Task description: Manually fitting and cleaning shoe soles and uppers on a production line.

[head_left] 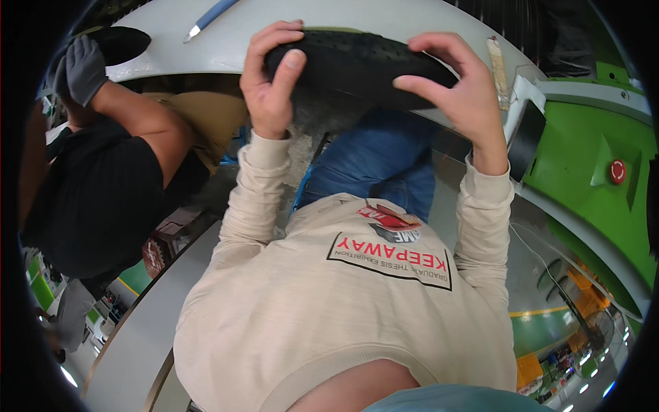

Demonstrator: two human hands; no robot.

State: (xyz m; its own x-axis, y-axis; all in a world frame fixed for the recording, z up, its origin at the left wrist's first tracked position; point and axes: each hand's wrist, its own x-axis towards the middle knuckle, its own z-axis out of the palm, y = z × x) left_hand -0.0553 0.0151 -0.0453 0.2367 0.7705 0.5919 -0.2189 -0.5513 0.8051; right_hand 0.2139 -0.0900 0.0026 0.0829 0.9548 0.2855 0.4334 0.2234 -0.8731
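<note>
Both my hands hold a black shoe (364, 67) up in front of me, at the table's near edge. It lies lengthwise between them, with a row of small dots along its upper side. My left hand (273, 79) grips one end, thumb on the near face and fingers over the back. Around the other end, my right hand (460, 86) curls with thumb and fingers apart on either side of it. Part of the shoe is hidden behind my fingers, and its underside is too dark to make out.
A blue-handled tool (211, 19) with a pale pointed tip lies on the white table (178, 51). At left, a person in grey gloves (84, 72) holds another black shoe (123, 44). To the right stands a green machine (583, 165) with a red button (618, 172).
</note>
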